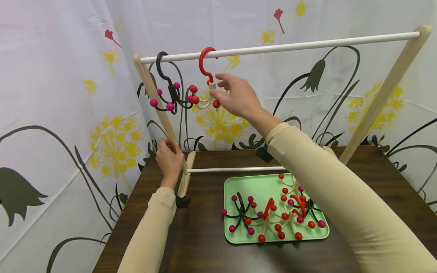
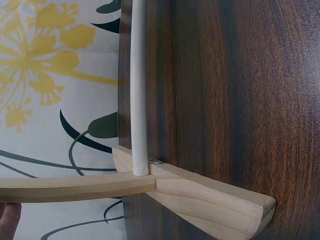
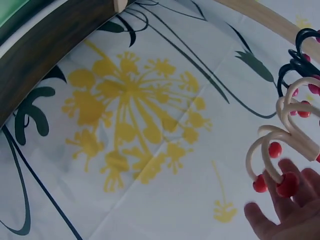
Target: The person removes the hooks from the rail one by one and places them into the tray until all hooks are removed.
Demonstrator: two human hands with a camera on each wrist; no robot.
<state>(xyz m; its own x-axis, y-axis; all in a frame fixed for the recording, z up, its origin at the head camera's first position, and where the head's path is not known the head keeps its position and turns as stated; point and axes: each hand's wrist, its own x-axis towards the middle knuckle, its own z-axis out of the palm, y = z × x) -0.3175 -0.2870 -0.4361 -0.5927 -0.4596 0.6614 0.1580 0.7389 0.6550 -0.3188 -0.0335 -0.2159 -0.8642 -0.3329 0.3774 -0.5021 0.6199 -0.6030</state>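
My left hand (image 1: pixel 169 161) grips the left wooden post (image 1: pixel 166 126) of a rack, low down near its foot (image 2: pixel 200 200). From the rack's white top rod (image 1: pixel 290 47) hangs a multi-armed hanger with a red hook (image 1: pixel 201 64), cream curved arms (image 3: pixel 290 127) and red balls at their ends. Right beside its stem is my right hand (image 1: pixel 240 96), thumb and fingers spread and not curled round it. To the left, a black hanger (image 1: pixel 173 94) with pink balls hangs on the same rod.
A green tray (image 1: pixel 239 184) on the dark wooden table (image 1: pixel 201 227) holds several more hangers, black with pink balls and cream with red balls. A lower white rod (image 1: pixel 235 169) runs behind it. A flowered curtain (image 1: pixel 61 87) stands at the back and left.
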